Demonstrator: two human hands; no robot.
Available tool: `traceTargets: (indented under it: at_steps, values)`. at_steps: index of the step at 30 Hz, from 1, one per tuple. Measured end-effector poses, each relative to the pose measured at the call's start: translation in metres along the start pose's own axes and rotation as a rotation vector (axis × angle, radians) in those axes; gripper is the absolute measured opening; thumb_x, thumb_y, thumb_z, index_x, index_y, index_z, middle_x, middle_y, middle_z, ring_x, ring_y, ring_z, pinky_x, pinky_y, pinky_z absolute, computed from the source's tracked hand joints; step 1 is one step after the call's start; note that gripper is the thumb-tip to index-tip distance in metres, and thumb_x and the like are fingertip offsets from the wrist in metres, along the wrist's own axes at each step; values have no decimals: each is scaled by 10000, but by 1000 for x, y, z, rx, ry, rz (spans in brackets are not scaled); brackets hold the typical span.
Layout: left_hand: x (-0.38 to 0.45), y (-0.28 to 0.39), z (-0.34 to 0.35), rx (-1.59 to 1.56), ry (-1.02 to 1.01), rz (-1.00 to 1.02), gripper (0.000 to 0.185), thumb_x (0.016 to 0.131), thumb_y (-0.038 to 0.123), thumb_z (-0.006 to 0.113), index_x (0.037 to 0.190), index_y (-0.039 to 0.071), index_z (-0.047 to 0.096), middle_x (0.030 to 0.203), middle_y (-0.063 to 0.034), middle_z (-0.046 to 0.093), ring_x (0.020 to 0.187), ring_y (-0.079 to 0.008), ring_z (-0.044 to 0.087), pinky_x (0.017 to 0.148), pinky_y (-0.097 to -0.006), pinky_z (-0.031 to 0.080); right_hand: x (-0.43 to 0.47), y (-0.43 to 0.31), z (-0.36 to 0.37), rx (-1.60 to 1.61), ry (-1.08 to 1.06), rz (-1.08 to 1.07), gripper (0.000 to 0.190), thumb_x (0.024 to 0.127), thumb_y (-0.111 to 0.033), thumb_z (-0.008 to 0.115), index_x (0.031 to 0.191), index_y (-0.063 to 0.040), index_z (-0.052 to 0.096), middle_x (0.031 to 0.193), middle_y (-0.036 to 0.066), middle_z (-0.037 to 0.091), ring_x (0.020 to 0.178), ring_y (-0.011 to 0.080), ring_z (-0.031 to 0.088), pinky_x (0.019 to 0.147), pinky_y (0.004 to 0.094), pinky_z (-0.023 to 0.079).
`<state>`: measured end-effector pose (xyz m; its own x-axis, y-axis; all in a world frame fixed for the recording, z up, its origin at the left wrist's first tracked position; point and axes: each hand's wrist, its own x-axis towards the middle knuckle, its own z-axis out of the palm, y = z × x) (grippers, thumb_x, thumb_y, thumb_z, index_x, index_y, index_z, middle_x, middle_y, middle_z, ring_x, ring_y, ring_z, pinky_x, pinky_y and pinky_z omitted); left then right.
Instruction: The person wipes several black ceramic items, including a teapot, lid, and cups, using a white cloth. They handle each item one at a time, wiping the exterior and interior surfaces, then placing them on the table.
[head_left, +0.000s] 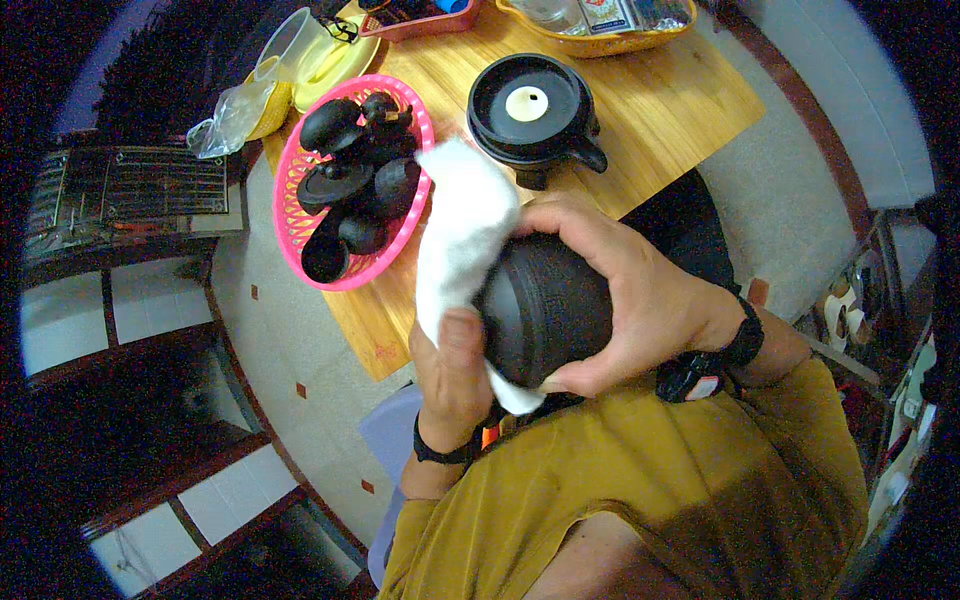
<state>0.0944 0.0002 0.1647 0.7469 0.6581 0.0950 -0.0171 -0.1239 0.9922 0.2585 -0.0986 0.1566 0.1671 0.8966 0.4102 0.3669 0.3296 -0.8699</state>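
Observation:
My right hand (637, 292) curves around a dark, ribbed round vessel (555, 307) held above the table's near edge. A white cloth (461, 225) lies along the vessel's left side, one end hanging below it. My left hand (454, 367) pinches that cloth against the vessel, thumb uppermost. The vessel's mouth cannot be made out. Beyond my hands stands a black round stand (491, 116) with a raised rim, a side handle and a pale disc (527, 103) in its middle. Left of the cloth, a pink plastic basket (281, 217) holds several black vessels and a lid (334, 187).
The wooden table (660, 112) carries a yellow-rimmed basket (600, 45) of packets and a red plastic tray (420, 28) at the far side. A clear plastic cup (289, 45) and a yellow plate (341, 75) sit far left. A lilac stool (394, 427) is beside me.

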Motion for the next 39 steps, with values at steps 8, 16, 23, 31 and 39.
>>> traceTargets:
  at_steps: [8, 16, 23, 31, 39]
  values:
    - [-9, -14, 9, -527, 86, -155, 945, 768, 635, 591, 1386, -36, 341, 1365, -185, 451, 1243, -296, 469, 1058, -396, 364, 3, -10, 1, 392, 52, 108, 1035, 500, -243, 886, 1342, -31, 323, 1248, 107, 492, 1181, 199, 486, 1026, 324, 371]
    - [-4, -18, 12, -345, 229, 182, 1130, 595, 707, 732, 1398, 10, 348, 1371, -186, 446, 1239, -328, 476, 1064, -432, 378, 9, -13, 10, 373, 15, 59, 1054, 499, -226, 894, 1356, -29, 313, 1296, 121, 474, 1210, 210, 475, 1046, 338, 359]
    - [-7, -17, 10, -511, 149, 134, 1060, 643, 635, 743, 1404, 16, 340, 1363, -184, 455, 1225, -325, 488, 1045, -439, 400, 13, -9, 27, 563, 55, -4, 1192, 429, -225, 947, 1385, -33, 263, 1348, 126, 438, 1264, 229, 438, 1074, 360, 340]
    - [-14, -26, 5, -341, 224, 196, 1084, 660, 700, 676, 1421, 20, 311, 1381, -192, 435, 1248, -330, 465, 1052, -454, 386, 13, -19, 39, 974, 32, 360, 1223, 444, -216, 947, 1405, -35, 212, 1399, 126, 391, 1302, 241, 407, 1093, 376, 322]
    - [-23, -23, 4, -324, 382, 22, 1158, 648, 821, 566, 1443, 31, 273, 1406, -198, 402, 1278, -341, 434, 1067, -478, 360, 15, -13, 27, 764, -81, 443, 1172, 496, -204, 924, 1413, -57, 208, 1369, 112, 421, 1275, 215, 426, 1068, 356, 341]
